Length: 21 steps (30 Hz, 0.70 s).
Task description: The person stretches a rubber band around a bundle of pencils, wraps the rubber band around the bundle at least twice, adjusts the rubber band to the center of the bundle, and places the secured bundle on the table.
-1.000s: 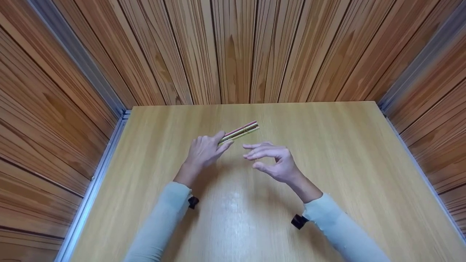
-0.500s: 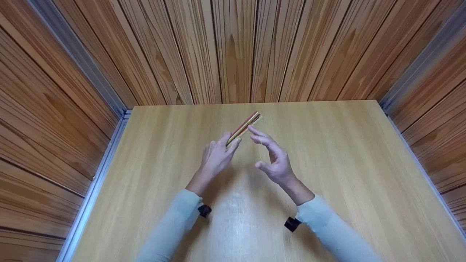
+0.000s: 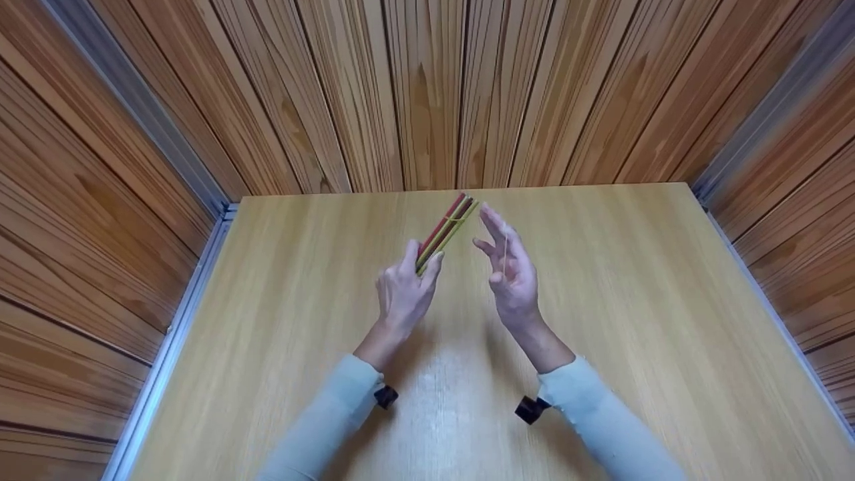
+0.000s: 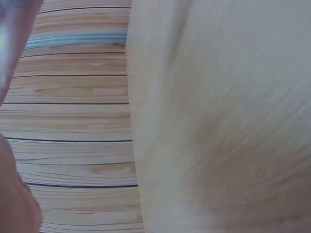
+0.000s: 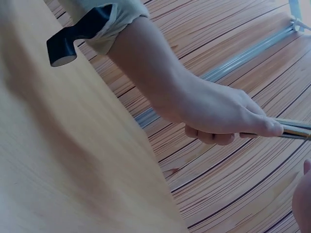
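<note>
Near the table's far edge, the left hand, clamped on the sticks, has swung them steeper; the right hand, fingers apart, now stretches a thin band, seemingly readied.

Hands: 2, one left hand plus one right hand. Sleeves: 2. Black wrist-mounted blocks: 2, one per sleeve. Bundle of thin sticks: 1; exact stick count not readable, at least three. Yellow band round the bundle: 1. Thin strand across right hand: 1. Tabletop: 1. Wood-plank walls: 3. Metal corner posts: 2.
</note>
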Each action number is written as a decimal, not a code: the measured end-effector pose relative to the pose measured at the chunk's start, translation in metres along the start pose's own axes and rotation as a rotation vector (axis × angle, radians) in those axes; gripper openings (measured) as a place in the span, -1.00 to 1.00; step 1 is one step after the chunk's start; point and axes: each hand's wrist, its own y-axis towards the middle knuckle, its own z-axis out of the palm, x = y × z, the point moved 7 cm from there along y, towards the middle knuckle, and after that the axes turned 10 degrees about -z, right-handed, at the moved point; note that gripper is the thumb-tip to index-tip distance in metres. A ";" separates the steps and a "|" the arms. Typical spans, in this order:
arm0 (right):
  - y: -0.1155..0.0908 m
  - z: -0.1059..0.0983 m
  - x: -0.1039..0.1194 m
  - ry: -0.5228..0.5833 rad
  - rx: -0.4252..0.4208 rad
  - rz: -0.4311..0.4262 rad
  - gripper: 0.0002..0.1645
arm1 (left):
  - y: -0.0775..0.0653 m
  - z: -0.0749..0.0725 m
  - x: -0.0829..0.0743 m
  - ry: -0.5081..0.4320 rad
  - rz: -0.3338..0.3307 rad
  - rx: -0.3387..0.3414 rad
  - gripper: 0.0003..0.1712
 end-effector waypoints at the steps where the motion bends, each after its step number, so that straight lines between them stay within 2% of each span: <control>1: 0.001 0.000 0.000 0.011 -0.001 0.007 0.16 | -0.001 -0.003 -0.001 0.000 0.029 -0.030 -0.69; 7: 0.001 -0.003 -0.001 0.032 -0.006 0.073 0.22 | -0.004 -0.018 -0.005 0.052 0.222 -0.186 -0.65; 10: 0.001 -0.004 -0.002 0.037 -0.002 0.097 0.25 | -0.003 -0.026 -0.007 0.094 0.323 -0.245 -0.56; 15: 0.002 -0.008 -0.005 0.045 0.000 0.103 0.20 | 0.000 -0.038 -0.011 0.149 0.483 -0.280 -0.43; 21: 0.004 -0.012 -0.006 0.041 0.060 0.101 -0.09 | 0.006 -0.053 -0.017 0.259 0.690 -0.322 -0.37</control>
